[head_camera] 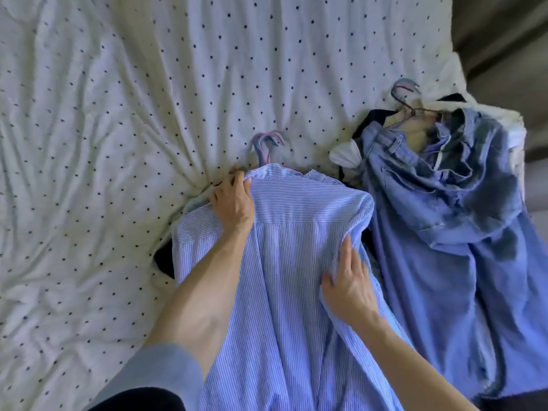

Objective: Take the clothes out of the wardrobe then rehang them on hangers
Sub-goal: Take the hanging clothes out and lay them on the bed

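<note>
**On the bed: one striped shirt, both hands at work**

- Bed (118,114): white cover with small dark dots, much creased. It carries everything listed here.
- Striped shirt (296,277): blue and white, lying back-up in the middle of the bed, collar pointing away from the person, tail running toward them.
- Hangers (268,146): a bunch of pink and blue hooks sticking out just beyond the shirt collar. The rest of them is hidden under the cloth.
- Left hand (234,203): at the shirt's left shoulder beside the collar, fingers curled over the edge and gripping the fabric. It may also be holding a hanger underneath, but I cannot tell from here.
- Right hand (347,289): at the shirt's right side below the shoulder, fingers pinching a raised fold of the cloth.
- Denim garment (444,218): a rumpled blue heap just to the right of the shirt, near the bed's edge.
- Second hanger hook (404,90): showing above the denim.
- Dark cloth (164,259): peeking out from under the shirt's left edge.
</note>
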{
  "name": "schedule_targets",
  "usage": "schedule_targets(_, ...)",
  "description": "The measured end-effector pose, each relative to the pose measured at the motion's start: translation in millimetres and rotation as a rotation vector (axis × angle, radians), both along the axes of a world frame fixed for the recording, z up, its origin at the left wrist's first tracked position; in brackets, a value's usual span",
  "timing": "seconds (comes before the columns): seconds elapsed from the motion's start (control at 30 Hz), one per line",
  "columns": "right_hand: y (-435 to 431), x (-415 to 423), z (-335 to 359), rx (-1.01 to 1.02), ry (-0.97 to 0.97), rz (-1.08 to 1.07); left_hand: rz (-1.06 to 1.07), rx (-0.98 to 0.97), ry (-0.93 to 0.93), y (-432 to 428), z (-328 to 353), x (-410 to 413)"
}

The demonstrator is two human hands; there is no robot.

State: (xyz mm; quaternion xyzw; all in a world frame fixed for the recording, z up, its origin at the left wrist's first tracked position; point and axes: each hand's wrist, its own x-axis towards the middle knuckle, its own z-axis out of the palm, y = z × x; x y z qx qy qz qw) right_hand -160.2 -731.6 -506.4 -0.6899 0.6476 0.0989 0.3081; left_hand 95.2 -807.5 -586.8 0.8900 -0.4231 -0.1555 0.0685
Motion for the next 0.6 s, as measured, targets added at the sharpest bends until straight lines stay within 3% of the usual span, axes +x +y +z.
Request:
schedule_targets(0.27,15,-4,-26,0.116,0.139,0.178,-0.105,0.036,-0.061,-2,-20,9)
schedule_targets(0.5,5,-21,29,0.216,0.097,0.160,-0.102,0.172,0.150,5,32,-2)
schedule_targets(0.6,20,-43,64,0.211,0.071,0.168,-0.222,0.285,0.165,28,68,-27)
